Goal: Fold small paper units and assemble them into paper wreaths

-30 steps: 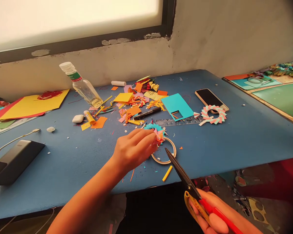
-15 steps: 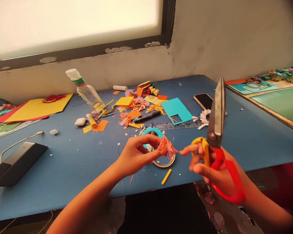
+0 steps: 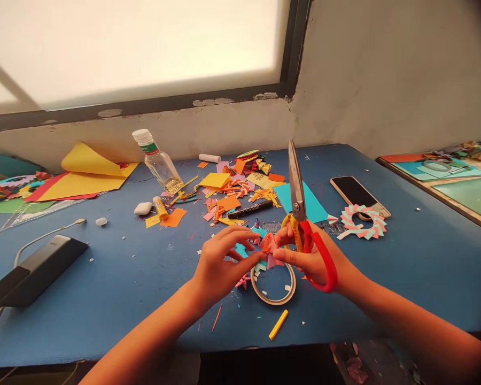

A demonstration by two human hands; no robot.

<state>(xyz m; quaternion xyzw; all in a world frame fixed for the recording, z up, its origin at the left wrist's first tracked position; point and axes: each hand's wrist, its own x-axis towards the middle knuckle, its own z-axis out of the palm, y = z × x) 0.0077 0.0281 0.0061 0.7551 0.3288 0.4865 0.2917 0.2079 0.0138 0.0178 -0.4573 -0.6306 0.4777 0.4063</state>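
A small folded paper piece (image 3: 269, 245), orange and pink, is pinched between the fingertips of my left hand (image 3: 220, 259) on its left side. My right hand (image 3: 304, 256) has its thumb and finger at the right side of the same piece. Scissors (image 3: 297, 198) with red and yellow handles hang on my right hand, blades closed and pointing up. Just below the paper lies a ring of tape (image 3: 273, 303). Behind my left fingers a blue paper ring (image 3: 240, 250) is partly hidden. A yellow paper strip (image 3: 278, 324) rests near the table edge.
Paper scraps (image 3: 224, 203) and a black marker (image 3: 250, 209) lie mid-table. Behind stands a clear bottle (image 3: 160, 168). A phone (image 3: 356, 193) and a pink-and-mint paper ring (image 3: 379, 229) are at right. A black device with a cable (image 3: 44, 267) sits at left, on the blue table (image 3: 136, 299).
My right hand has moved left with the scissors and now touches the folded paper. The orange bit at its fingertip is no longer there. The view has shifted, showing more of the right-hand paper ring.
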